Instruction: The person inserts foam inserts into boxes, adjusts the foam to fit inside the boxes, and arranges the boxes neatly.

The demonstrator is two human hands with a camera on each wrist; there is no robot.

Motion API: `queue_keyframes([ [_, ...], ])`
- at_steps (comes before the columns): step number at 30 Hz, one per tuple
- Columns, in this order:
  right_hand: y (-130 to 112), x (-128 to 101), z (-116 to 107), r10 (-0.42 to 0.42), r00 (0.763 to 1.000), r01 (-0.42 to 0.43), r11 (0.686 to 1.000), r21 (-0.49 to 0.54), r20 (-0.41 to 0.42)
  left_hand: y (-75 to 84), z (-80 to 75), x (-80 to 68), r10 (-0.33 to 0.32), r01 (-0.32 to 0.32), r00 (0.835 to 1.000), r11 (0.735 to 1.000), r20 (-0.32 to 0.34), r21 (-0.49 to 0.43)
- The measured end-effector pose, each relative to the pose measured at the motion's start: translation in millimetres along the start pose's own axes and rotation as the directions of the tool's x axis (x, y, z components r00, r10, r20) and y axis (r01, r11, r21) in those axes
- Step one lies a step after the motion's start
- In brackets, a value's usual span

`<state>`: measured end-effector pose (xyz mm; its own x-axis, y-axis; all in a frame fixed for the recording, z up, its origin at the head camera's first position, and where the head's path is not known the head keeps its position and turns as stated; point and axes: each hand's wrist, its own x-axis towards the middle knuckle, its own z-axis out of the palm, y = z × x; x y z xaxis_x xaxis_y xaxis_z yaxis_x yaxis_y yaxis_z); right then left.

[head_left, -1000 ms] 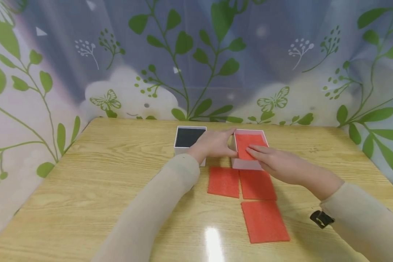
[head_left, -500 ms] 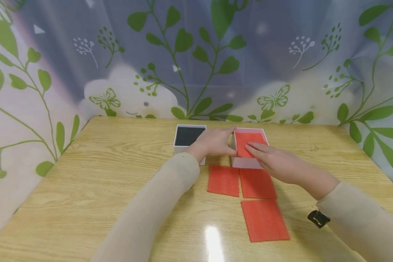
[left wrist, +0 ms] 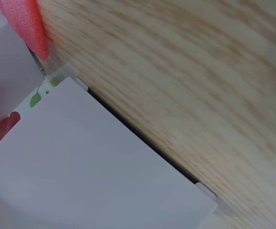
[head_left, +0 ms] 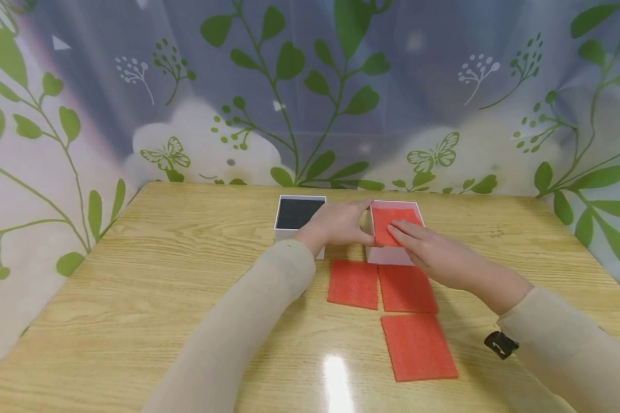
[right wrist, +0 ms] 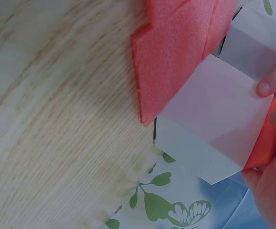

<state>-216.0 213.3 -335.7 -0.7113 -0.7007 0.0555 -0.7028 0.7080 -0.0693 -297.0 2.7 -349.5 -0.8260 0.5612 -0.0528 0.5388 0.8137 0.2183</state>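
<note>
Red sheet [head_left: 384,221] in the mouth of the right white box [head_left: 390,256], covering most of the opening; a strip of pinkish inner wall shows at the far side. Right hand [head_left: 436,255] comes across the box's right rim, fingers extended and resting on the sheet. Left hand [head_left: 341,223] grips the same box from its left side, thumb at the near corner, fingertips at the far corner. Hands apart, sheet between them.

Left white box [head_left: 285,235] stands near it, black filling [head_left: 295,213] inside, partly hidden by the left hand and wrist. Three more red sheets flat on the desk [head_left: 160,275]: left one [head_left: 352,285] and right one [head_left: 407,292] side by side just in front of the right box, near one [head_left: 418,347] closer to the person.

Beige sleeves [head_left: 268,298] on both arms. Small black item [head_left: 501,345] at the right sleeve, cannot tell what. Leaf-print curtain [head_left: 310,135] behind. Right wrist view: left thumb [right wrist: 267,87] on the box rim.
</note>
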Motion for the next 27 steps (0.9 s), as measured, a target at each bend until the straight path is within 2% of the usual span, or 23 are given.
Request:
queue_keyframes([
  [7,2.7,5.8,-1.7,-0.034,0.999,0.034,0.999,0.013,-0.004,-1.9,-1.6,-1.4,-0.008,0.008,1.0,1.0,-0.001,-0.007],
  [12,4.8,7.3,-2.2,-0.017,1.0,0.016,0.999,0.028,0.014,-0.6,-0.2,-1.9,-0.022,0.022,1.0,0.999,0.019,-0.029],
  [23,7.2,9.2,-4.6,0.009,0.999,-0.01,0.999,0.041,0.041,3.0,1.4,-1.8,-0.025,0.026,1.0,1.0,0.017,-0.011],
  [27,7.2,9.1,-3.0,0.018,1.0,-0.019,0.999,0.035,0.024,3.0,0.0,-1.8,-0.022,0.022,1.0,1.0,0.005,-0.01],
])
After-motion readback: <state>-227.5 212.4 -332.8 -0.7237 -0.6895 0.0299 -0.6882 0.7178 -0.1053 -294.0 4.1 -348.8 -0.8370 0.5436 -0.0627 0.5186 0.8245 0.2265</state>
